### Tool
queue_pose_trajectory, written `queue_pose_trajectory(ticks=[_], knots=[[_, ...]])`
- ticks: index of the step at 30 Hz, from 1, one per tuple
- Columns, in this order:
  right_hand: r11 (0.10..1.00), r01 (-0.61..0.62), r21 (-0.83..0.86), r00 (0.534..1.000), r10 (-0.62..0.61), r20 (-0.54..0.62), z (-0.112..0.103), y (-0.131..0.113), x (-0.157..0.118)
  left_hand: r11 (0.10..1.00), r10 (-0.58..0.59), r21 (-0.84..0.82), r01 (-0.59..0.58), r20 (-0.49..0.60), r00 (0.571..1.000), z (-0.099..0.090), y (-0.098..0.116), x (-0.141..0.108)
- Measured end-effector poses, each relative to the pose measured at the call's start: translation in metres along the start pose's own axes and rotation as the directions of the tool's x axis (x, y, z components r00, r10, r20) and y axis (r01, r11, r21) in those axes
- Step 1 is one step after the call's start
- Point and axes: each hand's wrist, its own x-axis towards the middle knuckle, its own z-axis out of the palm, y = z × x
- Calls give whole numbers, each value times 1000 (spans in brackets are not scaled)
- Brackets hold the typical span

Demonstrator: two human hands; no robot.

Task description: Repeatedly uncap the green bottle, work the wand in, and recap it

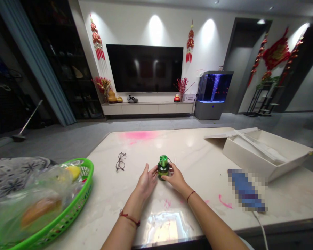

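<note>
A small, dark green, round object point(163, 171) with a shiny bright green ridged top stands upright on the table between my hands. It looks like a little bottle or jar, but I cannot make out its exact kind. My right hand point(176, 177) curls its thumb and fingers around the right side and front of it. On the other side, my left hand point(147, 180) is open with the palm turned up and inward, its fingertips at the object's left side. A thin dark strand shows just behind the top, near my right fingers.
Eyeglasses point(120, 162) lie on the pale table point(106, 201), left of my hands. A green basket point(90, 187) with bagged food stands at the left edge. At right are an open white box point(281, 170) and a blurred blue item point(246, 191) with a white cable point(262, 229).
</note>
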Motion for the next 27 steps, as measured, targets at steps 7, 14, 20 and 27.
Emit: queue_pose_trajectory(ticks=[7, 14, 20, 27], knots=[[999, 12, -33, 999, -11, 50, -8, -11, -20, 999, -42, -26, 44, 81, 996, 2, -2, -20], [994, 45, -99, 992, -33, 118, -10, -13, -34, 998, -55, 22, 53, 112, 992, 0, -7, -41], [997, 42, -66, 983, -30, 181, -15, -18, -40, 997, -68, 50, 66, 37, 997, 2, -13, -50], [997, 39, -70, 986, -27, 165, -29, -31, -35, 935, 161, 344, -81, -209, 965, 1, -9, -37]])
